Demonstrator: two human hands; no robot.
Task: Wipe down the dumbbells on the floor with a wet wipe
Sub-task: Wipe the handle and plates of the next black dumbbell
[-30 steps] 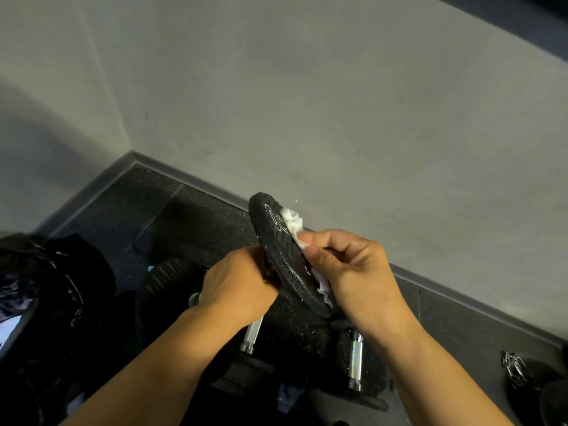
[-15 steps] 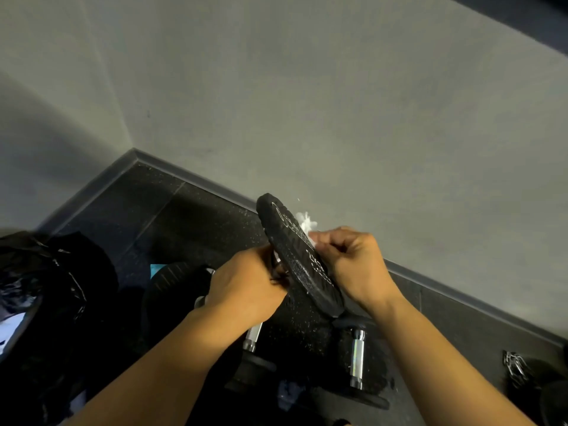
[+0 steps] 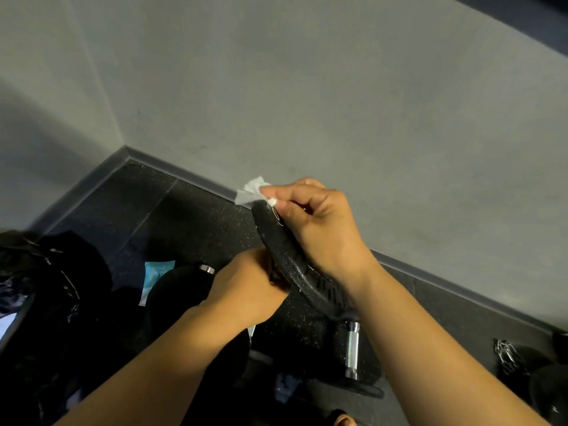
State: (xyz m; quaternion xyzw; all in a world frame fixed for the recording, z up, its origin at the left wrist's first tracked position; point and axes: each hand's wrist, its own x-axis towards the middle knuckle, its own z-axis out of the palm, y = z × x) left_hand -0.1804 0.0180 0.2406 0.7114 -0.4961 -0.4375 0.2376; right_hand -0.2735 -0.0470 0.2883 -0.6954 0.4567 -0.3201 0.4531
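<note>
Black weight disc [image 3: 309, 285], edge-on to the camera, held up off the floor [image 3: 190, 216] between both hands. Left hand [image 3: 246, 287] is at the disc's near-left face, about its middle, fingers curled in against it and gripping; what they close round is hidden. Right hand [image 3: 322, 229] lies along the far-right face, wrist by the lower rim, fingers curled, thumb and fingertips pinching a white wipe [image 3: 250, 192] at the disc's top edge. Wipe is crumpled, a corner sticking out up-left past the rim and touching it.

Edges and room: wall [image 3: 307, 87] close behind. Grey baseboard [image 3: 184, 173] runs from the corner at left down to the right, passing just behind the right hand. Bare speckled floor lies up-left of the hands, toward the corner. Below the disc it is crowded. A dumbbell with a chrome handle [image 3: 352, 348] lies on the floor just under the disc's lower rim. A second dumbbell [image 3: 175, 290], dark with a chrome tip showing, lies by the left wrist. Blue packet [image 3: 158, 272] on the floor just left of that one. Black bag [image 3: 52, 272] fills the left edge. Chain [image 3: 507, 355] on the floor, well apart at right.

Orientation: disc stands tilted, the long line of its rim running from upper left, by the wipe, to lower right, by the right forearm. One flat face is toward the left hand, the other toward the right palm.
</note>
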